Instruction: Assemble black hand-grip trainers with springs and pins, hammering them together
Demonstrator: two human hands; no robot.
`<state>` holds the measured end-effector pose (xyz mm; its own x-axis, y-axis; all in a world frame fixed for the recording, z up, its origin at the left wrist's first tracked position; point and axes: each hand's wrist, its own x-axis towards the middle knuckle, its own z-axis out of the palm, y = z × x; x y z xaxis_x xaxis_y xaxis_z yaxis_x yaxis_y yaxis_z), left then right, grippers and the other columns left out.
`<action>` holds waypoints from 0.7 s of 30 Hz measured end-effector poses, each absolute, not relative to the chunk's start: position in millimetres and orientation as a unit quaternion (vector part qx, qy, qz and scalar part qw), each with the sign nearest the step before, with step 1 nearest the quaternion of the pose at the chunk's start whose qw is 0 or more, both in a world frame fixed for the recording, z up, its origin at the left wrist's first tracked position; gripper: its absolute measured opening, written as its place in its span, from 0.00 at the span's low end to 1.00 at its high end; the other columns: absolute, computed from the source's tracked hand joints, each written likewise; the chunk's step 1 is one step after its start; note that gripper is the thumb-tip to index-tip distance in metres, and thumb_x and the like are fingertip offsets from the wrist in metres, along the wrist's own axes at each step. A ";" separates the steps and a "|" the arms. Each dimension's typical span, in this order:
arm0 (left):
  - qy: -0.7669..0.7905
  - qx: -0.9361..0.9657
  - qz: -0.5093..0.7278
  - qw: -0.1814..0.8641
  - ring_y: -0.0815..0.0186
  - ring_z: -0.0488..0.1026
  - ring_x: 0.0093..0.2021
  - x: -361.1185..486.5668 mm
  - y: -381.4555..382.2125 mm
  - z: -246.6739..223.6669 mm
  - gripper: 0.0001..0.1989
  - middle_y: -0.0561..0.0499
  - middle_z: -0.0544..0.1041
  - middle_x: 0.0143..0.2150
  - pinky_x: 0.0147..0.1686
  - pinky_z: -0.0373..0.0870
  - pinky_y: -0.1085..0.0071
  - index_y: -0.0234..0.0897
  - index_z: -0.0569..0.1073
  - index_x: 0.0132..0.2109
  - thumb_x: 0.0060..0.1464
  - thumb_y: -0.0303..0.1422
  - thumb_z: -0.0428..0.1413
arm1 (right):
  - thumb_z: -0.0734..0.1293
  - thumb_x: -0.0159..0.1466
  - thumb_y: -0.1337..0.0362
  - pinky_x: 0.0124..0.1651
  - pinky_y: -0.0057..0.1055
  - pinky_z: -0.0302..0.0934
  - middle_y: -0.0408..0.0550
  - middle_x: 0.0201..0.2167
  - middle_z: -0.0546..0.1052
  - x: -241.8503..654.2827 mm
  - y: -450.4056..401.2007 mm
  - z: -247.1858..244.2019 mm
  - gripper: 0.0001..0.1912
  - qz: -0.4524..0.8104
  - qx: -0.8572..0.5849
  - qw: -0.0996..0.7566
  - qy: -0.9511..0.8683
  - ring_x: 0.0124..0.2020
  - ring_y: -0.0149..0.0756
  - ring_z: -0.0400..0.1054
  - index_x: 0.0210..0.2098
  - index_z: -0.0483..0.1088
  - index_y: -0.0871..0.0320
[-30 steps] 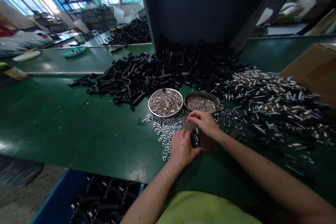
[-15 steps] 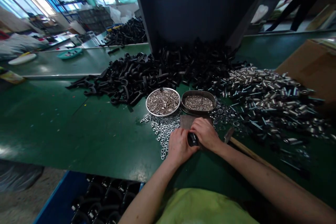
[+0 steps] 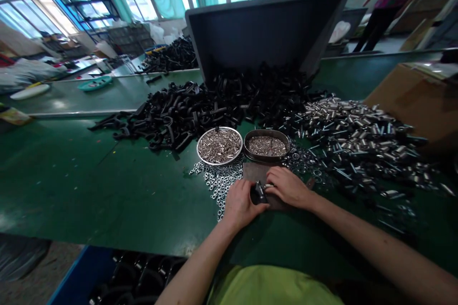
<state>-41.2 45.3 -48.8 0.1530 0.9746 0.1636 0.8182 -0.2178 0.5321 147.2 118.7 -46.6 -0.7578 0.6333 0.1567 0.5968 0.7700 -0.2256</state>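
Observation:
Over a flat metal plate [image 3: 253, 171], my left hand [image 3: 239, 204] is closed around a black plastic part [image 3: 261, 192], thumb along its near side. My right hand [image 3: 289, 188] pinches a small ridged metal piece [image 3: 269, 186], which may be a screw or a spring, against the right side of that part. Just beyond the plate are a round dish [image 3: 198, 153] of small metal pins and an oval tin [image 3: 246, 155] of tiny metal pieces. Loose metal nuts [image 3: 222, 183] lie left of my left hand.
Black plastic parts [image 3: 171, 112] are heaped before a tipped grey bin [image 3: 265, 33]. Metal sleeves and bolts [image 3: 365, 133] spread on the right, beside a cardboard box [image 3: 404, 100]. A blue crate [image 3: 67, 279] of black parts stands below the bench's front edge. A person [image 3: 390, 5] stands far right.
My right hand has shifted slightly right of the black part, and the ridged metal piece now shows between them. The black part is turned differently. The camera view has tilted up a little.

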 end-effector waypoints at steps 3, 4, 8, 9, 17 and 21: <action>0.629 0.724 0.247 0.139 0.56 0.66 0.45 -30.2 40.5 -50.9 0.31 0.45 0.71 0.46 0.45 0.65 0.60 0.37 0.65 0.54 0.44 0.43 0.62 | 0.63 0.63 0.60 0.43 0.37 0.58 0.51 0.34 0.72 142.9 109.7 -44.7 0.10 0.067 -0.393 0.133 -0.907 0.39 0.40 0.64 0.30 0.69 0.59; 0.627 0.731 0.236 0.129 0.56 0.65 0.46 -27.5 39.5 -51.2 0.31 0.45 0.71 0.46 0.45 0.65 0.59 0.38 0.64 0.56 0.46 0.42 0.61 | 0.62 0.63 0.61 0.42 0.36 0.59 0.50 0.33 0.72 141.9 111.0 -41.2 0.10 0.077 -0.397 0.137 -0.904 0.38 0.39 0.64 0.29 0.69 0.59; 0.618 0.752 0.203 0.108 0.55 0.65 0.46 -22.6 38.4 -50.6 0.29 0.45 0.71 0.46 0.46 0.64 0.58 0.38 0.64 0.57 0.49 0.41 0.59 | 0.60 0.65 0.65 0.46 0.33 0.59 0.49 0.34 0.74 136.4 144.9 -18.2 0.09 0.088 -0.436 0.138 -0.885 0.41 0.36 0.64 0.33 0.71 0.58; 0.617 0.754 0.201 0.107 0.55 0.65 0.46 -22.2 38.6 -50.6 0.29 0.45 0.71 0.46 0.46 0.64 0.58 0.37 0.64 0.57 0.49 0.40 0.59 | 0.60 0.65 0.65 0.48 0.33 0.59 0.50 0.36 0.75 134.0 158.6 -12.8 0.09 0.071 -0.461 0.130 -0.875 0.43 0.37 0.64 0.35 0.72 0.58; 0.608 0.759 0.218 0.081 0.56 0.68 0.47 -23.6 39.2 -64.4 0.29 0.45 0.72 0.48 0.47 0.65 0.61 0.39 0.65 0.57 0.48 0.37 0.60 | 0.63 0.64 0.59 0.46 0.41 0.65 0.52 0.50 0.70 110.9 238.9 -15.0 0.17 0.031 -0.557 0.011 -0.830 0.46 0.38 0.67 0.50 0.66 0.59; 0.586 0.773 0.226 0.089 0.57 0.69 0.47 -29.4 42.7 -75.5 0.29 0.44 0.72 0.49 0.46 0.66 0.62 0.39 0.64 0.58 0.49 0.37 0.59 | 0.63 0.64 0.59 0.47 0.41 0.65 0.52 0.50 0.70 110.2 236.6 -24.3 0.16 0.047 -0.570 0.027 -0.820 0.46 0.38 0.67 0.50 0.66 0.58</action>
<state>-29.4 42.7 -75.5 0.2118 0.9461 0.2451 0.8660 -0.2979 0.4016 110.2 236.6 -24.3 -0.3480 0.9375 -0.0090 0.9323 0.3451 -0.1082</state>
